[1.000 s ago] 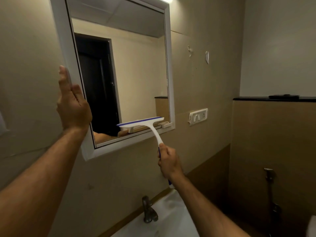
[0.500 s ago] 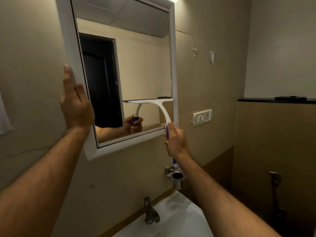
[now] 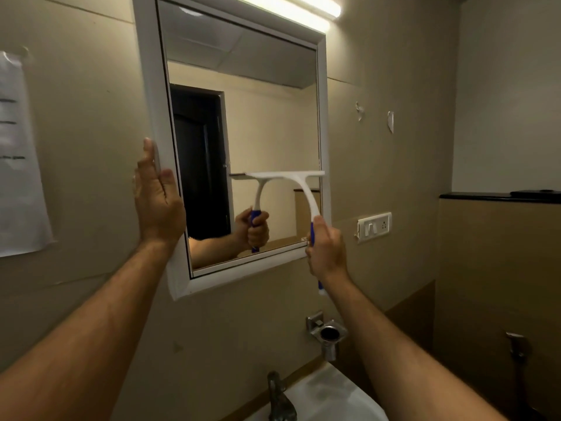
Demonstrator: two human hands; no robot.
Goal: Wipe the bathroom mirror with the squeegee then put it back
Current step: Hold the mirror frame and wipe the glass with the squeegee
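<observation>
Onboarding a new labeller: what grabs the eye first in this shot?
The white squeegee stands out, its blade laid level across the mirror at the right side, roughly two thirds of the way down the glass, with the right hand gripping its blue handle. The left hand lies flat against the mirror's white left frame. Above the mirror, a lit tube light glares.

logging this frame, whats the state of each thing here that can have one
squeegee: blade against the glass, low on the right
mirror: on the wall
left hand: flat on the mirror's left frame
right hand: grips the squeegee handle
tube light: lit
tap: no water seen running
</observation>
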